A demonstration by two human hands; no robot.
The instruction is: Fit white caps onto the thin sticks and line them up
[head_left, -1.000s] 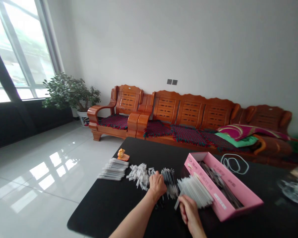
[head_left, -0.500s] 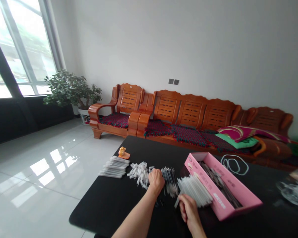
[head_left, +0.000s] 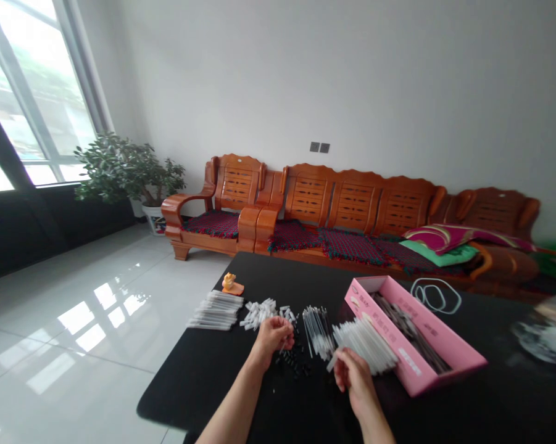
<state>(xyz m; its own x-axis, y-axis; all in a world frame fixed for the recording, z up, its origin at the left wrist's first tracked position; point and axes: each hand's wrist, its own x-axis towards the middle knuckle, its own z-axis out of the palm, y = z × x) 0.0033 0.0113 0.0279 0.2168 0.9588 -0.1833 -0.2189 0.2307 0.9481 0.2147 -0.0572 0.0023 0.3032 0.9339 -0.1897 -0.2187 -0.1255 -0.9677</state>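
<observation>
My left hand (head_left: 275, 336) is closed in a pinch in front of a heap of short white tubes (head_left: 260, 312); what its fingers hold, if anything, is too small to make out. Small black plugs (head_left: 292, 362) lie scattered on the table just beside it. My right hand (head_left: 352, 375) grips a translucent pen barrel (head_left: 333, 362), whose end sticks out to the left. Behind that hand spreads a pile of similar translucent barrels (head_left: 368, 345). Thin pen refills (head_left: 318, 330) lie bunched between my hands. At the far left, a row of whitish pens or tubes (head_left: 216, 310) is stacked.
A pink box (head_left: 463, 361) holding dark strip-like pieces stands right of the barrels. White loops (head_left: 437, 295) and a clear plastic bag (head_left: 548, 336) lie farther right. A small orange figurine (head_left: 229, 282) sits near the black table's (head_left: 189, 382) left edge. Beyond is a wooden sofa (head_left: 310, 197).
My left hand has moved left and toward me, away from the refills, uncovering short white tubes and black plugs. My right hand stays near the barrel pile, still with a barrel.
</observation>
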